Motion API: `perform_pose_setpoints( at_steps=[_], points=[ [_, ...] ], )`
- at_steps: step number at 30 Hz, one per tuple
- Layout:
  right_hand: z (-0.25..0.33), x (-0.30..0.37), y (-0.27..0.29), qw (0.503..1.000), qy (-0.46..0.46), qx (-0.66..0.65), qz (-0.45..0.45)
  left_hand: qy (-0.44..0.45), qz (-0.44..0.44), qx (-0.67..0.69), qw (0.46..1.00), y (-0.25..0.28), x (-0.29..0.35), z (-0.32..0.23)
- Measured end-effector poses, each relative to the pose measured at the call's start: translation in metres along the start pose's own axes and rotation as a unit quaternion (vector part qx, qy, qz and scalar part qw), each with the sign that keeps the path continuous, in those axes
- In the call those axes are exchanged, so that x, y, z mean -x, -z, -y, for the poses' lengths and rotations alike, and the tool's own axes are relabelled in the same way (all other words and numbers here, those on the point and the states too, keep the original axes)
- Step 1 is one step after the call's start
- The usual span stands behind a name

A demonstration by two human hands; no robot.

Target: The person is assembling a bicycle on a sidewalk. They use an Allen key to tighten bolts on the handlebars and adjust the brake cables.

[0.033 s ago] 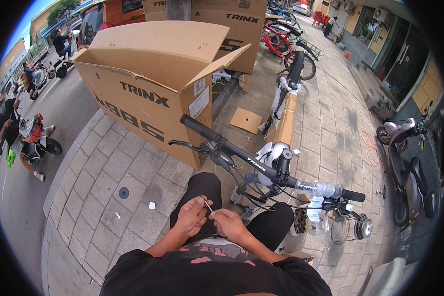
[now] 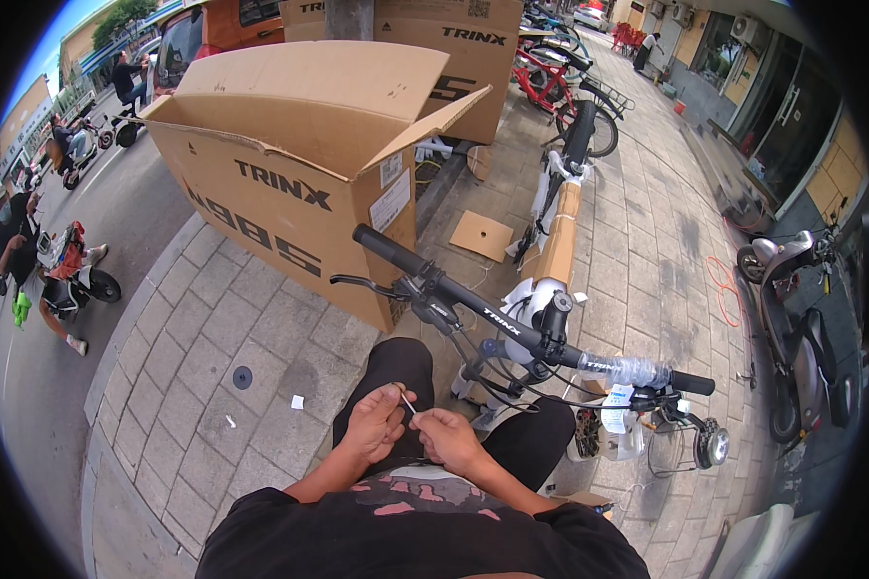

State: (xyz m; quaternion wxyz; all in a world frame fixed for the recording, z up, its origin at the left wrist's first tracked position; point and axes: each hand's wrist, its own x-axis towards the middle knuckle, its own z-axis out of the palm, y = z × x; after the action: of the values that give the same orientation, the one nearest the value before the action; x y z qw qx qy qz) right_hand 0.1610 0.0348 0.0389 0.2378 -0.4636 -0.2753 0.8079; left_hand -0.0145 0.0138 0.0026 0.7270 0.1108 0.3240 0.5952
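Note:
Both of my hands meet above my lap, just short of the bicycle. Between finger and thumb, my left hand [image 2: 377,425] pinches the upper end of a thin, pale rod-like piece [image 2: 407,400], where something brownish shows. My right hand [image 2: 446,439] has closed its fingertips on the lower end. The piece is too small to name. Beyond my knees stands a bicycle with black handlebars [image 2: 500,320], its frame tube [image 2: 558,239] wrapped in cardboard and white padding. Clear plastic wrap [image 2: 628,371] covers part of the right side of the bar.
A large open cardboard box [image 2: 261,203] stands ahead on the left. A flat cardboard piece [image 2: 481,236] lies beside the bicycle. At the right are a parked scooter [image 2: 797,338] and an orange cord [image 2: 724,289]. Riders [image 2: 19,241] pass on the road at the left.
Riders on the road at the far left have shifted slightly. My hands, the small piece and the bicycle look the same.

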Motion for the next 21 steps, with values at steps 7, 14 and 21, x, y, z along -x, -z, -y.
perform_pose_setpoints(
  at_steps=[7,14,21],
  points=[
    [-0.008,-0.002,0.008,0.999,0.041,-0.001,0.019,-0.01,0.001,-0.018,1.0,-0.007,0.0,-0.002],
    [-0.002,0.017,-0.002,0.978,0.165,0.12,0.038,-0.031,-0.014,-0.058,0.998,-0.025,0.004,-0.006],
    [-0.012,0.014,0.01,0.989,0.12,0.084,-0.003,-0.027,0.028,-0.103,0.994,-0.017,0.004,0.005]
  ],
)
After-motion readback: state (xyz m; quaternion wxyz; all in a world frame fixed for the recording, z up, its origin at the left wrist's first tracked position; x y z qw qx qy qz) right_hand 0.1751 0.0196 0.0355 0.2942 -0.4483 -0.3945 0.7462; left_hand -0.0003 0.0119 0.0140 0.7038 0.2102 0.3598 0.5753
